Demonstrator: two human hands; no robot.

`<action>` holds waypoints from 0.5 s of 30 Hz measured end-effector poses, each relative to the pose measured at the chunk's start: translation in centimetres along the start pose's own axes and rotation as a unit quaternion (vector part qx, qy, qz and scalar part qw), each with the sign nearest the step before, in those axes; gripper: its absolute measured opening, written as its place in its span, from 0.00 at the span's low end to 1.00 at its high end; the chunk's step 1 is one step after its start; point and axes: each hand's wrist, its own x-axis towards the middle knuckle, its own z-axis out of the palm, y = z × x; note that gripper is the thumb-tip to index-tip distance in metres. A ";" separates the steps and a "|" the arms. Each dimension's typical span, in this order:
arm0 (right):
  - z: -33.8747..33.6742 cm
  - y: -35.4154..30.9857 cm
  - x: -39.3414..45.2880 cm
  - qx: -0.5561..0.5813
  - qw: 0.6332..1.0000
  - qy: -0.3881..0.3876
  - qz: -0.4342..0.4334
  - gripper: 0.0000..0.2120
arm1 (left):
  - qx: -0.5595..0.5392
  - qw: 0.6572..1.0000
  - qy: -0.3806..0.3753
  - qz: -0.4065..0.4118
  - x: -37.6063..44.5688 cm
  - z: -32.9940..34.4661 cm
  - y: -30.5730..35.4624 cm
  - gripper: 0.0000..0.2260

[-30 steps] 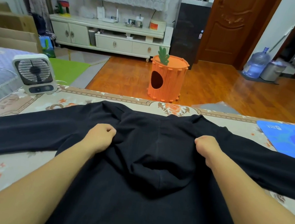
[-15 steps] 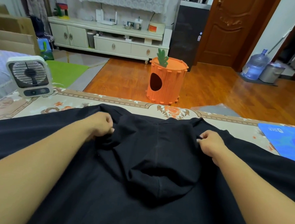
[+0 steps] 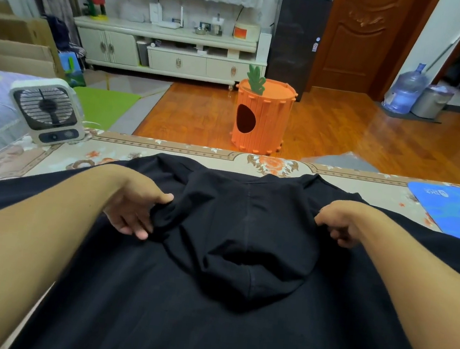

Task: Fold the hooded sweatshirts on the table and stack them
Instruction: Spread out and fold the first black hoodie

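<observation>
A black hooded sweatshirt [image 3: 222, 306] lies spread flat across the middle of the table [image 3: 340, 176], its back up, its sleeves running out toward nine and three o'clock and its hood [image 3: 242, 247] folded down over the back, toward six o'clock. The left hand [image 3: 136, 208] sits at the nine o'clock side of the hood, thumb on top and fingers [image 3: 127, 226] loosely spread beneath, pinching a fold of the hood's edge. The right hand [image 3: 340, 222] sits at the three o'clock side near the shoulder seam, its fingers curled down onto the fabric; whether they actually pinch cloth I cannot tell. Both forearms reach in from six o'clock and cover part of the sweatshirt's body. The table wears a pale flowered cloth. On it, at ten o'clock from the hood, stands a small white desk fan [image 3: 47, 110] facing the person, and at two o'clock lies a blue mat [image 3: 451, 211] with an orange patch, just beside the right sleeve. Beyond the table's far edge, at twelve o'clock, an orange carrot-shaped stool [image 3: 263, 117] stands on the wooden floor, and further off a white cabinet [image 3: 169, 53] runs along the wall.
</observation>
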 end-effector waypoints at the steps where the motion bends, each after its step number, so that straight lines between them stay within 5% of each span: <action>1: -0.2 -0.1 -0.3 -0.001 1.000 -0.011 0.003 0.08 | 0.005 1.000 -0.003 0.012 -0.1 0.3 0.0 0.31; 6: -1.7 0.5 -1.1 -0.005 0.994 -0.028 -0.103 0.07 | -0.117 0.970 0.107 0.183 0.7 -0.4 -0.1 0.12; 8: -2.3 1.4 -1.2 0.026 0.993 -0.030 -0.116 0.04 | -0.067 0.963 0.156 0.210 0.2 -1.2 -0.4 0.09; 12: -2.2 2.6 -0.8 0.097 0.983 0.013 -0.153 0.20 | 0.006 0.936 0.247 0.251 0.6 -1.2 -0.7 0.07; 15: -0.9 2.4 -0.1 0.211 0.964 0.012 -0.164 0.09 | 0.060 0.897 0.345 0.270 2.2 0.2 0.1 0.09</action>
